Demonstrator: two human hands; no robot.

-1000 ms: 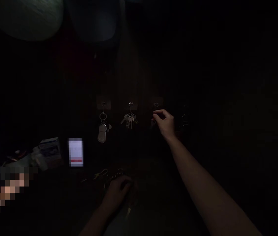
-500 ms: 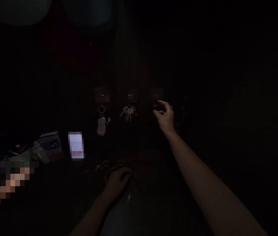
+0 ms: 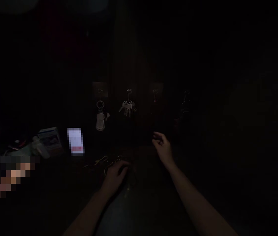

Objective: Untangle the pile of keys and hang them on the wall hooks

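Observation:
The scene is very dark. My right hand [image 3: 162,147] is in the air below the third hook [image 3: 155,95], its thumb and index finger apart with nothing visible between them. That hook looks bare. My left hand [image 3: 115,173] lies low on the dark surface, thumb apart from the fingers, by a beaded cord [image 3: 116,159]. A thin yellowish cord [image 3: 101,160] lies left of it. From the middle hook hangs a bunch of keys [image 3: 129,106]. A ring with a pale, rounded key fob [image 3: 100,121] hangs from the left hook.
At the left, a bright, blurred-out phone-like screen [image 3: 75,141] stands beside a box [image 3: 50,137] and a pale bottle [image 3: 40,146]. Farther right are faint metal shapes [image 3: 185,105] I cannot make out.
My right hand has come down and away from the third hook, which now shows uncovered. My left hand stays nearly in place. The whole view has shifted slightly.

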